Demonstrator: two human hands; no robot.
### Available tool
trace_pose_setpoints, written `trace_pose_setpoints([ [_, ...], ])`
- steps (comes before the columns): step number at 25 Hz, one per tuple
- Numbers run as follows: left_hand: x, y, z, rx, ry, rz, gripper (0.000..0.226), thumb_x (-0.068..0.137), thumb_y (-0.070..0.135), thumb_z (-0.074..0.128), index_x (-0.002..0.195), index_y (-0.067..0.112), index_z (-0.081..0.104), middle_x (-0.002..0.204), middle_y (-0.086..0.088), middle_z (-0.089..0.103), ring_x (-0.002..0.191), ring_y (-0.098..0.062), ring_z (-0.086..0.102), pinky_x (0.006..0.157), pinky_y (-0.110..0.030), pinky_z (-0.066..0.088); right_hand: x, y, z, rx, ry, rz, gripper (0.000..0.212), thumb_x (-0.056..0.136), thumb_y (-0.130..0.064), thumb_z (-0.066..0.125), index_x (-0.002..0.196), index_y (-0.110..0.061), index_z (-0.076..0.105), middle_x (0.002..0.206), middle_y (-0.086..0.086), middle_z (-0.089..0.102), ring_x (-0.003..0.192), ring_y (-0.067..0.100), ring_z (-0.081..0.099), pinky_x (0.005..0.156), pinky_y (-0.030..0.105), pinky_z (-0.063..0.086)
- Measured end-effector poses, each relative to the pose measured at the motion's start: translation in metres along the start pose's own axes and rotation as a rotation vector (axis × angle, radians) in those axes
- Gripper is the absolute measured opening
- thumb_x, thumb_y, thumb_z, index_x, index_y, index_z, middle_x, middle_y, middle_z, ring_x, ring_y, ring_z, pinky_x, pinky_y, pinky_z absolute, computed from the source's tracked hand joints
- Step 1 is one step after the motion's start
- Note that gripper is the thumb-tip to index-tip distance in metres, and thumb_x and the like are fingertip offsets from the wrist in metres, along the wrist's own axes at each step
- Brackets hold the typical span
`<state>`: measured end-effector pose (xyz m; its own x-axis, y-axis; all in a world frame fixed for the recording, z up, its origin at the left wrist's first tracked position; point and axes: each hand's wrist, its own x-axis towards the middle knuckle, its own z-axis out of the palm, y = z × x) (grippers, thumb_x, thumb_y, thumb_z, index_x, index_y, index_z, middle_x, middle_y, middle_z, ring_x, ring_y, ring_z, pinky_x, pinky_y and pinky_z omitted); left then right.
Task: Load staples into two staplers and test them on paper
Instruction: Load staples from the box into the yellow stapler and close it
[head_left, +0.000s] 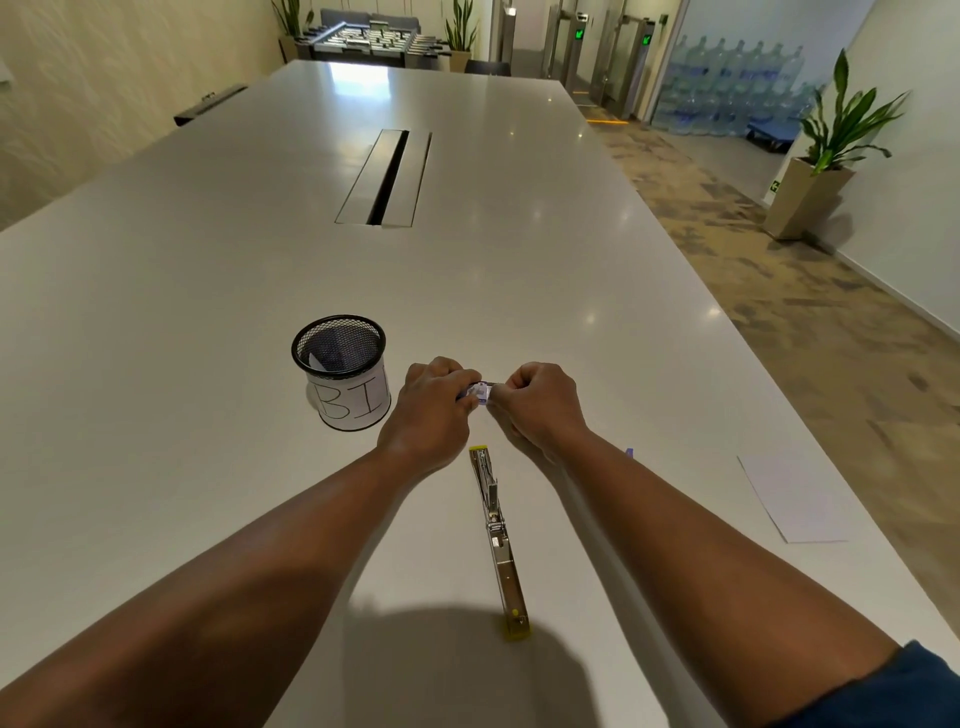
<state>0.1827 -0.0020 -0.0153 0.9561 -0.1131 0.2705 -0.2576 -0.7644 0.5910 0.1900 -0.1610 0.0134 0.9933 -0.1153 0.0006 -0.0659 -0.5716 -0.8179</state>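
Observation:
A yellow stapler (497, 535) lies swung fully open and flat on the white table (208, 291), its metal staple channel facing up, just below my hands. My left hand (428, 410) and my right hand (540, 405) meet above its far end. Both pinch a small white and blue staple box (480, 392) between their fingertips. Most of the box is hidden by my fingers. A white sheet of paper (789, 499) lies at the table's right edge. A small blue tip (629, 453) pokes out behind my right forearm; I cannot tell what it is.
A black mesh cup (340, 371) with a white label reading "BI" stands left of my hands, with paper scraps inside. A cable slot (387, 176) is set into the table's middle. The table's right edge drops to a carpeted floor with a potted plant (826, 156).

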Motion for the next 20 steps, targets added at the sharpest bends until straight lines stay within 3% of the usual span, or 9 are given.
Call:
trace_pose_setpoints([
  [4,0.0,0.0,0.001,0.006,-0.003,-0.007,0.03,0.099,0.023,0.056,0.128,0.024,0.065,0.121,0.006,0.056,0.118,-0.016,0.038,0.089,-0.029,0.032,-0.002,0.003,-0.002,0.069,0.004,-0.005,0.023,0.077,-0.025,0.075,0.062,-0.014,0.062,0.057,-0.005,0.059,0.053,0.009,0.051,0.054,0.025,0.043],
  [11,0.001,-0.001,0.001,0.008,0.002,-0.007,0.032,0.099,0.022,0.058,0.13,0.023,0.064,0.122,0.008,0.056,0.121,-0.017,0.038,0.092,-0.029,0.034,-0.012,0.015,-0.011,0.105,-0.125,-0.119,0.007,0.079,-0.017,0.075,0.072,-0.015,0.073,0.069,0.001,0.071,0.061,0.007,0.059,0.063,0.029,0.051],
  [17,0.001,0.0,0.002,0.014,0.01,-0.004,0.03,0.098,0.023,0.059,0.128,0.024,0.066,0.119,0.009,0.056,0.117,-0.016,0.039,0.09,-0.029,0.032,-0.012,0.016,-0.008,0.096,-0.029,-0.109,0.009,0.08,-0.012,0.066,0.077,-0.018,0.072,0.07,-0.008,0.069,0.063,0.002,0.06,0.061,0.02,0.048],
  [20,0.002,-0.001,0.003,0.013,0.013,-0.008,0.03,0.098,0.024,0.059,0.128,0.025,0.066,0.119,0.009,0.057,0.116,-0.016,0.039,0.09,-0.029,0.033,-0.012,0.015,-0.004,0.086,0.058,-0.082,0.013,0.085,-0.01,0.061,0.085,-0.018,0.071,0.078,-0.007,0.069,0.075,0.01,0.064,0.068,0.026,0.053],
])
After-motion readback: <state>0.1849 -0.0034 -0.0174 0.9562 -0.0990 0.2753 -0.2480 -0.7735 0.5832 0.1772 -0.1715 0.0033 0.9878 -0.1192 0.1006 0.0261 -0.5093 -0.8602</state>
